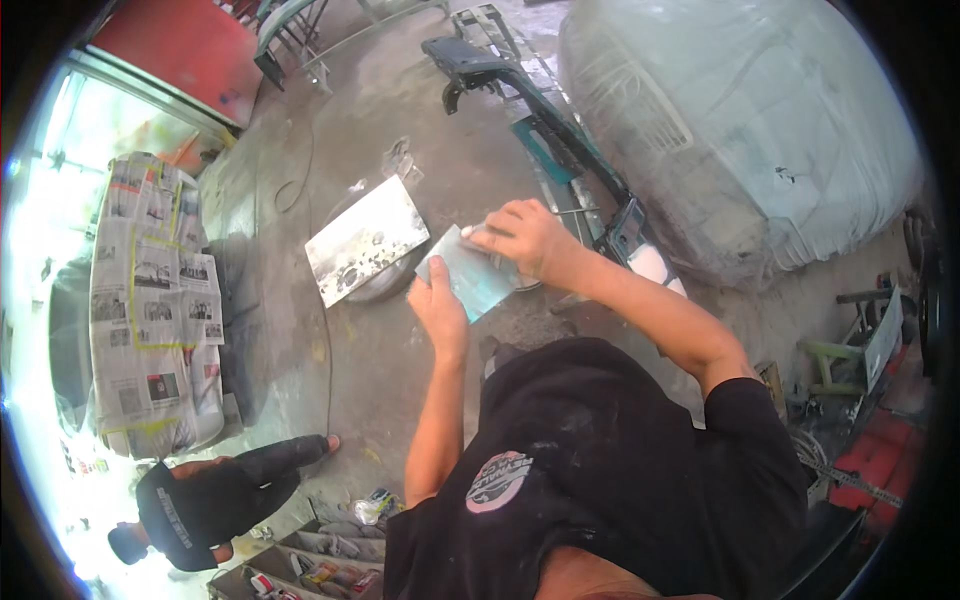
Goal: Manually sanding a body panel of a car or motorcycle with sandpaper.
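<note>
Pale-teal sheet (478, 282), flat and roughly four-sided, held in the air above the workshop floor, in front of the worker's black shirt (600, 470) and just beyond the right-hand edge of a white board. The left hand (438, 308) grasps the sheet by its left edge, the thumb laid along the upper face; the right hand (525, 238) is bent over the sheet's upper corner, fingers curled, though from where I stand I cannot tell whether they pinch it or merely rest there. Nearest to both hands, the white board (365, 235), blotched with dark patches toward its lower edge, lies tilted on a rounded support (385, 282) that it partly hides. Farther out, a long black part (540, 100) lies along a metal rack (565, 190), with a teal panel (545, 150) near its middle. To the right of the rack stands a large vehicle-like form (740, 130) under translucent sheeting; at the opposite side of the floor, a bulky form is wrapped in newspaper (155, 300) and yellow tape. Near this form's lower end is a second person (190, 510) in dark clothes and a cap. A partitioned box (330, 545) holds small, indistinct items close to the worker's left side.
</note>
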Motion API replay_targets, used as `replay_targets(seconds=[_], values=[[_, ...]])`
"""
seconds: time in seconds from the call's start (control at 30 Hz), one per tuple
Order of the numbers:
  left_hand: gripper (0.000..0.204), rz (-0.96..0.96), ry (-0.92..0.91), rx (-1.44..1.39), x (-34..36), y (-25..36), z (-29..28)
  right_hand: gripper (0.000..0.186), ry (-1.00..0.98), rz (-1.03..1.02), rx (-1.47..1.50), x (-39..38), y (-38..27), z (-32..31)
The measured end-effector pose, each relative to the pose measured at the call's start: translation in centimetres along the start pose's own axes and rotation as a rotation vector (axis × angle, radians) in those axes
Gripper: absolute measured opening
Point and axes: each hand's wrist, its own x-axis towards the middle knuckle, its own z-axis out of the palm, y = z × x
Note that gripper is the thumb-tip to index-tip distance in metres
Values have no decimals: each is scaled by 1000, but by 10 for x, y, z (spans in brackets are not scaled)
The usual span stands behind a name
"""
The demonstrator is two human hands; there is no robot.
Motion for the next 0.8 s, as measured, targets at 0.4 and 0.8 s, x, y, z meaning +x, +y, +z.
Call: replay_targets(seconds=[0.4, 0.8], values=[[32, -358, -86, -438, -8, -11, -37, 35, -25, 624, 1165, 35, 38, -33], [43, -303, -365, -845, -38, -24, -27, 33, -415, 615, 1340, 55, -7, 8]])
